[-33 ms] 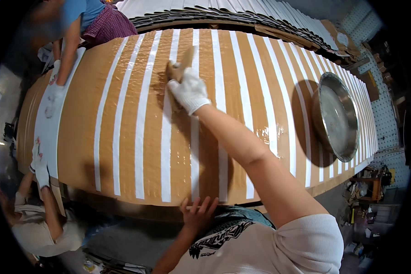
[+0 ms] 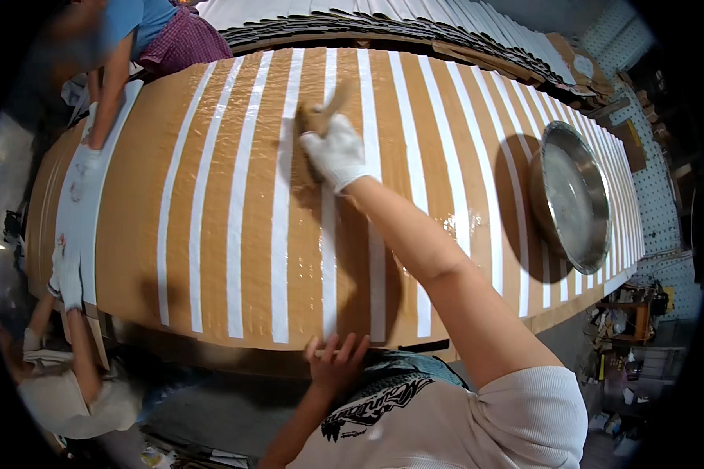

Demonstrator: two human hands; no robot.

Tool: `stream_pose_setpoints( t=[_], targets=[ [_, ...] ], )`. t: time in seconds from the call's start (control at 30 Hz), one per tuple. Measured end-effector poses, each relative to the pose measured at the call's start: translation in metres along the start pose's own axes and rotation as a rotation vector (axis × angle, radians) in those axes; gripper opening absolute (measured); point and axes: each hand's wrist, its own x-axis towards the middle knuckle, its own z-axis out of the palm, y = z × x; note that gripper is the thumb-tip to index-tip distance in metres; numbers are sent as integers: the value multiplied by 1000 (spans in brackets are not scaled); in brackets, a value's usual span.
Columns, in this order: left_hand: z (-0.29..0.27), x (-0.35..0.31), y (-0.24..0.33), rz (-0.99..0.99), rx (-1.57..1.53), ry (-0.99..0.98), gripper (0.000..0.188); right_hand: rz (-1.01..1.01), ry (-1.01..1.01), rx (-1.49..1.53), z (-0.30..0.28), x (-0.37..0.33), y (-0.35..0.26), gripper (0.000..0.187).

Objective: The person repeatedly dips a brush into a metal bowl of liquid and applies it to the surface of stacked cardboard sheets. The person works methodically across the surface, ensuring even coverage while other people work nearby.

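My gloved right hand (image 2: 336, 152) is closed around a wooden-handled brush (image 2: 311, 121), blurred by motion. The brush is against the upper middle of a wide brown sheet surface (image 2: 305, 250) with white strips (image 2: 241, 234) running from far to near. Much of the brown between the strips has a wet shine. My bare left hand (image 2: 338, 353) rests at the near edge, its fingers spread over the rim and nothing in them. Right of my right arm, a round metal basin (image 2: 541, 195) with cloudy liquid in it stands on the strips.
At the left end, one person in blue (image 2: 137, 31) and another in a light shirt (image 2: 86, 395) have gloved hands on a long white panel (image 2: 113, 156). Overlapping white sheets (image 2: 414, 16) lie beyond the far edge. A cluttered shelf (image 2: 633, 320) stands at right.
My right hand has shifted slightly to the right with the brush. My left hand stays at the near edge. The basin has not visibly moved on the surface.
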Motion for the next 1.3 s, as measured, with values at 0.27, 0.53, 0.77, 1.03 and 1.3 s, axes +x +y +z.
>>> stream_pose_setpoints(
  t=[0.27,0.53,0.77,1.03,1.3],
  targets=[
    [-6,7,-6,66,-26,25,47,160,468,379,-190,-26,186,34],
    [-30,4,-6,150,-346,-131,56,-85,234,-6,-141,-64,70,45],
    [-56,7,-37,-331,-165,118,49,-240,21,-192,11,-133,-17,50],
    [-42,-23,-76,-380,0,139,54,187,190,250,-147,-140,135,55],
    [-28,-23,-67,-441,-12,188,57,-289,590,-420,-207,-156,153,37]
  ],
)
